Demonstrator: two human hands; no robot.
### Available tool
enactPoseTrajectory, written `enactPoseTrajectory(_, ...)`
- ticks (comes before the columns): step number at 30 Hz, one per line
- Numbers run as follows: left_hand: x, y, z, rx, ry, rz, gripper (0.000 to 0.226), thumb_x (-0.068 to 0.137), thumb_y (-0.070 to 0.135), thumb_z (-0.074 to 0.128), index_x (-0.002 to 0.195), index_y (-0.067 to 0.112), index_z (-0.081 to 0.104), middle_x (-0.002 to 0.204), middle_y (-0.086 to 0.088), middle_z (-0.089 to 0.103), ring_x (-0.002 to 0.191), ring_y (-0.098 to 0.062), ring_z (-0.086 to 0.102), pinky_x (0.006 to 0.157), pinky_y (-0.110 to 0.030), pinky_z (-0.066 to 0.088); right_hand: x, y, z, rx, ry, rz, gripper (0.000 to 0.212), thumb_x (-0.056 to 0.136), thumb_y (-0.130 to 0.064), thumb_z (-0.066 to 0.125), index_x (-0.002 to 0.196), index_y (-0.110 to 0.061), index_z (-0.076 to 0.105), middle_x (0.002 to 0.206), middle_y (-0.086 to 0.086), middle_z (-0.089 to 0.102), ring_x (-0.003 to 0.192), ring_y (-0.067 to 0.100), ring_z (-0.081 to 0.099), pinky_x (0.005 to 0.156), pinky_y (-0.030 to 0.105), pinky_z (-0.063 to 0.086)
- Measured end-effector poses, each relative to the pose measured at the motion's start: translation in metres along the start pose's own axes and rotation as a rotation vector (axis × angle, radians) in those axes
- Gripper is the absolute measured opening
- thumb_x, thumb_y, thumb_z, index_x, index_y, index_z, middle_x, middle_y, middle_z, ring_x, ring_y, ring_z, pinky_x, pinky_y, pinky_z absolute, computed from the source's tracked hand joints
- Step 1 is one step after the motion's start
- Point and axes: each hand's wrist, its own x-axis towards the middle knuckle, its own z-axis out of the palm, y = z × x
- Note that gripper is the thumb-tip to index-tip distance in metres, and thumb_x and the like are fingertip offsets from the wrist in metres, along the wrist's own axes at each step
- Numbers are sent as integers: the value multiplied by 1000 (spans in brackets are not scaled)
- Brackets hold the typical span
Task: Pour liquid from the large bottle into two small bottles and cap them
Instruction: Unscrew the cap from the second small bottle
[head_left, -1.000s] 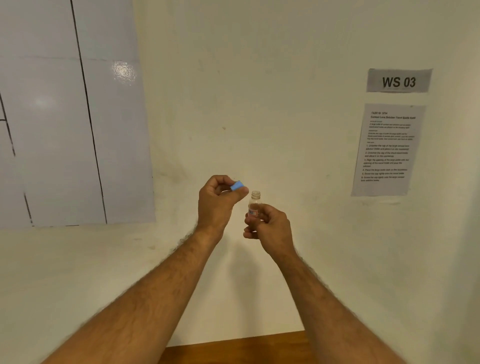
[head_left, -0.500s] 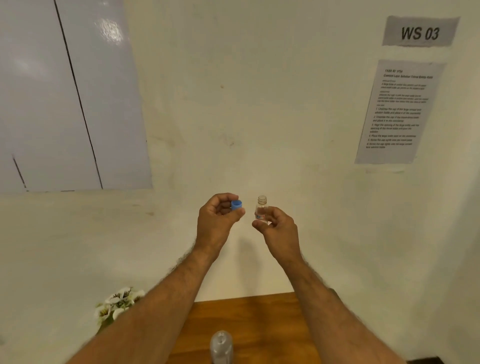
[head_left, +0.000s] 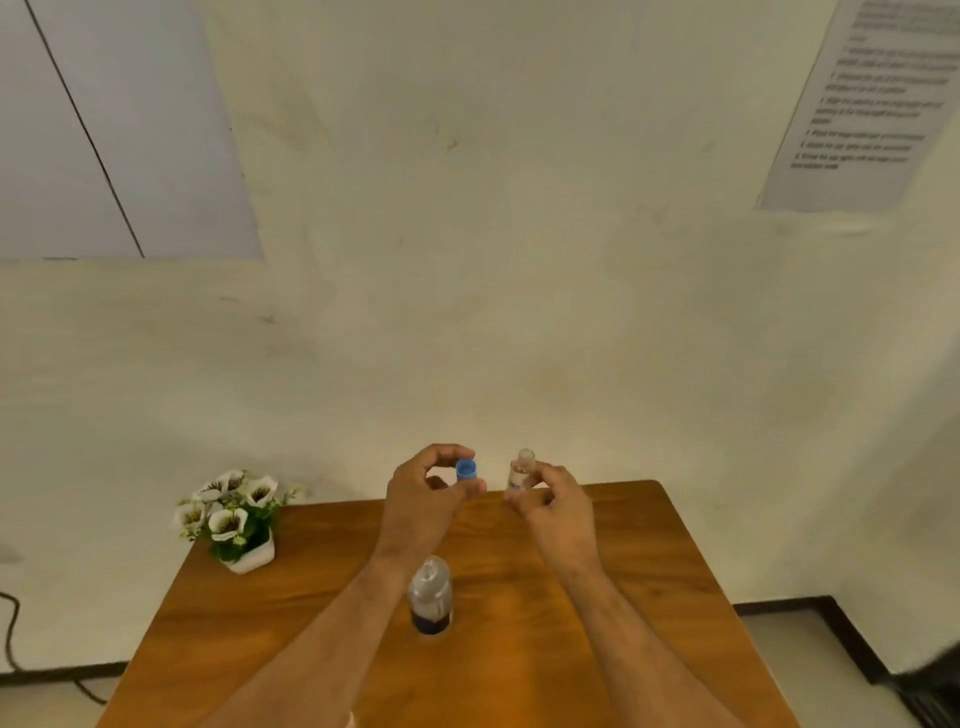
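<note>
**A:** From the head camera, what are the hands doing?

**B:** Both are raised over the far half of the wooden table (head_left: 649, 597), side by side but not touching. The left hand (head_left: 423, 501) pinches a blue cap (head_left: 466, 469) between thumb and fingertips, its open side turned towards the camera. The right hand (head_left: 558, 512) has its fingers closed round a small bottle (head_left: 521, 472), which stands roughly upright, with a bare, uncapped neck.

**A:** How close are cap and bottle?

**B:** Near, with a clear gap between them. The cap sits just left of the bottle's neck, at about the same height.

**A:** Is there liquid in the small bottle?

**B:** I cannot tell; it is clear, with a pale label and a touch of blue near the bottom, and the picture is soft.

**A:** And the large bottle?

**B:** The large bottle (head_left: 429, 595) stands upright on the table, nearer the camera, between the two forearms and close beside the left one. It is clear at the top with a dark band low on its body. Whether it wears a cap I cannot make out.

**A:** Anything else around?

**B:** A white pot of white flowers (head_left: 228, 514) on the table's far left corner, a printed sheet (head_left: 862, 109) on the wall at upper right, its text too blurred to read, and a dark cable (head_left: 10, 639) on the floor at left.
</note>
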Motion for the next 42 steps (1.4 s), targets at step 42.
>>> enactPoseTrajectory(42, -129, -185, 33, 415, -308, -433, 60, 69, 31, 87, 113, 47, 49, 93, 7, 56, 70, -5, 52, 61, -15, 46, -90, 191, -6, -396, -492, 222, 64, 81, 10, 51, 131, -30, 58, 120, -14, 59, 103, 0, 57, 87, 14, 50)
